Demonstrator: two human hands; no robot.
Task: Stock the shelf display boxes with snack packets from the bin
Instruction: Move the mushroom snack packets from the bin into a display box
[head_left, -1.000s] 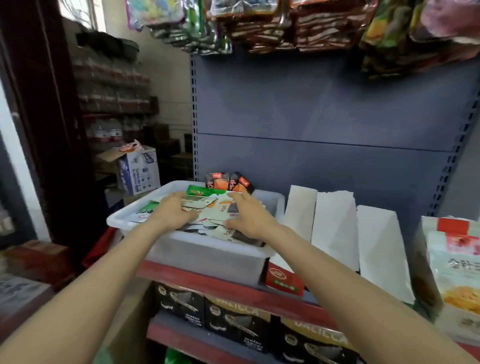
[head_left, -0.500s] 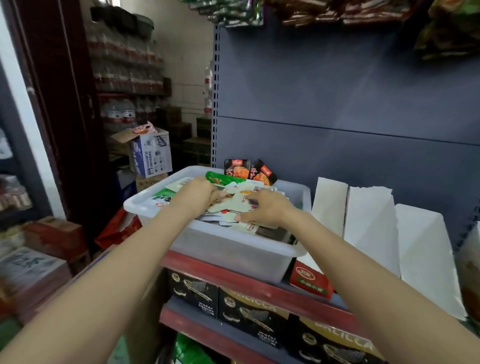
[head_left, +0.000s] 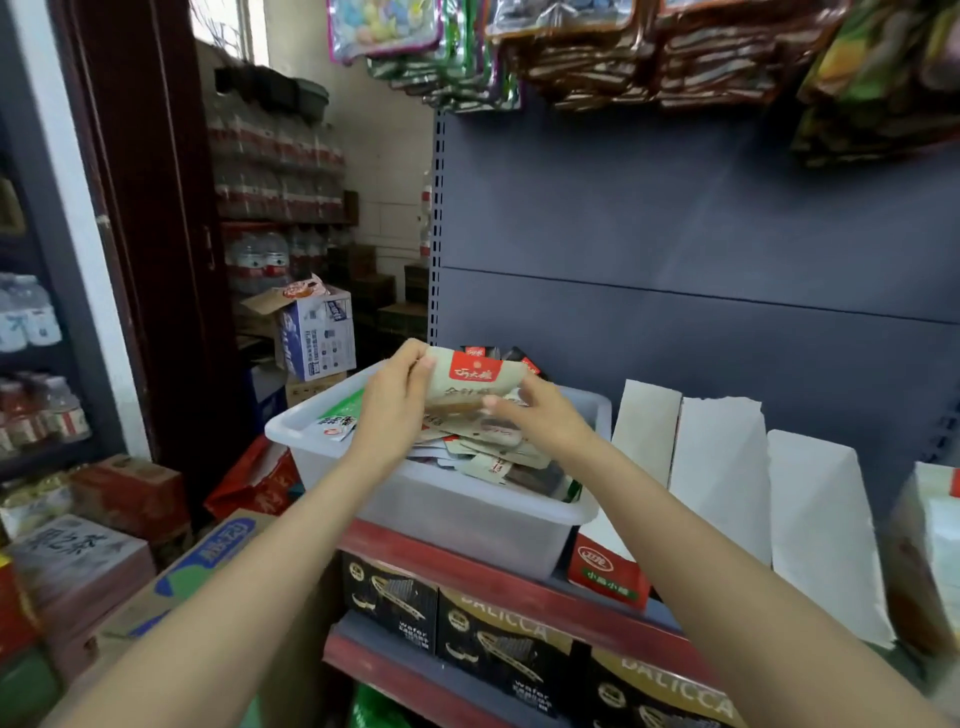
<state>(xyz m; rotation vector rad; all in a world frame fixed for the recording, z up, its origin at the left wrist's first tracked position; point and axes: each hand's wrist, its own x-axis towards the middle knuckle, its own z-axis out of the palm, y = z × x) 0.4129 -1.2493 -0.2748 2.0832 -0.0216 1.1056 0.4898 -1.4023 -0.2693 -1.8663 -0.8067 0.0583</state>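
Both hands — left hand (head_left: 395, 400) and right hand (head_left: 540, 415) — pinch a small stack of beige packets (head_left: 470, 387) above the bin (head_left: 441, 514); held by the edges only, the stack risks fanning apart and dropping short of the display boxes (head_left: 722, 493).

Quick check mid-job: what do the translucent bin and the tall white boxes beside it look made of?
Translucent white bin: likely moulded plastic, frosted semi-gloss; the packets show dimly through its wall. Tall white display boxes: probably matte cardboard, with flat folded panels and a ragged torn top edge.
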